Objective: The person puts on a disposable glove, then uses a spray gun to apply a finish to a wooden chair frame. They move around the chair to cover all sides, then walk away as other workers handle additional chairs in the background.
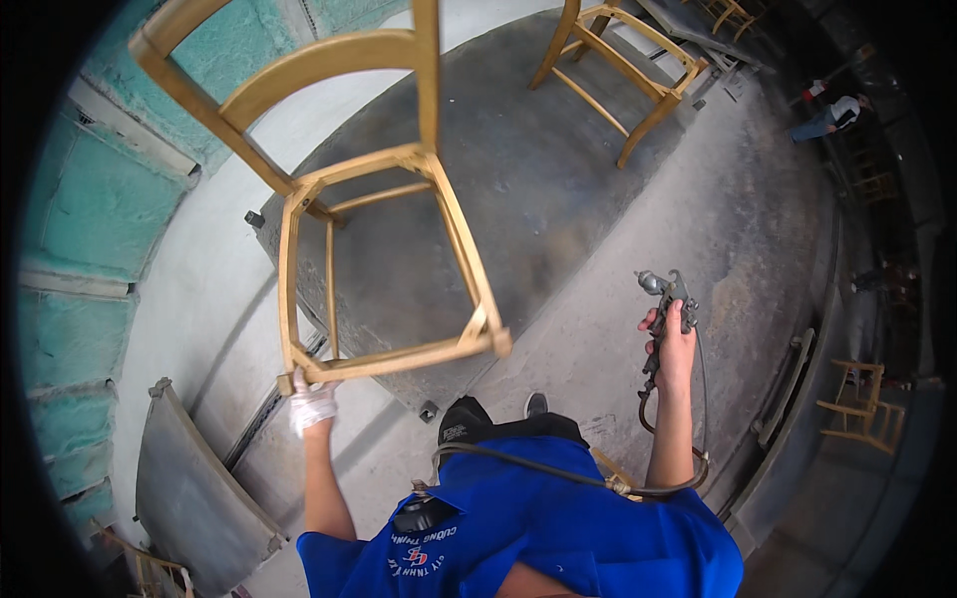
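My left hand [313,405], in a white glove, grips the near left corner of a wooden chair frame [389,366]. The chair is golden brown, with a curved back slat and an open seat with no panel. It stands over a grey tabletop, its back toward the far left. My bare right hand [674,346] is wrapped round the handle of a metal spray gun [670,289], held out to the right, away from the chair. A hose [558,474] runs from the gun's lower end past my right forearm and across my blue shirt.
A second chair frame [638,75] stands at the far end of the grey platform [498,189]. Teal filter panels [85,349] line the left wall. A grey board [194,488] lies at lower left. More chairs [865,409] and a person [842,112] are at the right.
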The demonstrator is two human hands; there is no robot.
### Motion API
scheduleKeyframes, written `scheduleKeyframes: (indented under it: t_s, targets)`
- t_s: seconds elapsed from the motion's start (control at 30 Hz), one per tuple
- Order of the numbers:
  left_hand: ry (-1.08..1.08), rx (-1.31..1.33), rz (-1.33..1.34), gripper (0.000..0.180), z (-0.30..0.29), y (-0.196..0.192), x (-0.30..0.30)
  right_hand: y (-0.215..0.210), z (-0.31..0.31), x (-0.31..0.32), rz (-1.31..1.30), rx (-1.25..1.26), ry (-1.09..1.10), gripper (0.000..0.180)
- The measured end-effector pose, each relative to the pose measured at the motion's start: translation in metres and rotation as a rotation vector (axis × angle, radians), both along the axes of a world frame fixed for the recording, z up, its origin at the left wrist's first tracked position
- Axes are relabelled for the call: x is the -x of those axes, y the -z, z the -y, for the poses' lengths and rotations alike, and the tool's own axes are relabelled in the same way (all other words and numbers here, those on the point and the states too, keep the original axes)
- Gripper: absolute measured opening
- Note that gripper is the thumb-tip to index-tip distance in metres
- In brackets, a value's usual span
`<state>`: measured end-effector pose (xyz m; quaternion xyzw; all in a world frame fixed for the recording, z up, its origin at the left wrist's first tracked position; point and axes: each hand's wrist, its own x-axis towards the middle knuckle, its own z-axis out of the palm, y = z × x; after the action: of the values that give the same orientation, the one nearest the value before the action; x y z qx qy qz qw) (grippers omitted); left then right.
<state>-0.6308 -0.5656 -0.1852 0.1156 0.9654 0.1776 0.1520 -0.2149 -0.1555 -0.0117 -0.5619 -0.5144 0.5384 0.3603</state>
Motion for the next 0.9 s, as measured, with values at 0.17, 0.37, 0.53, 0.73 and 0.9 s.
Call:
scheduleKeyframes:
  t_s: [0.17, 0.37, 0.53, 0.73, 0.9]
  targets:
    - [-0.300, -0.025, 0.093, 0.091, -0.170, -0.018, -0.074, 0.010, -0.045, 0.009, -0.202, 0.052, -0.010, 0.045]
    - [-0.398, -0.163, 0.042, 0.075, -0.319, -0.070, -0.141, 0.011, -0.108, 0.015, -0.378, 0.102, -0.112, 0.044]
    - [0.069, -0.338, 0.056, 0.049, -0.309, -0.059, -0.226, 0.028, -0.160, 0.038, -0.473, 0.045, -0.252, 0.035]
    - [0.144, -0.133, 1.081, 0.039, -0.231, -0.020, -0.339, 0.133, -0.226, 0.091, -0.118, 0.100, -0.276, 0.033]
    - [-0.408, -0.259, 0.876, 0.040, -0.195, -0.049, -0.384, 0.211, -0.240, 0.090, -0.076, 0.094, -0.270, 0.031]
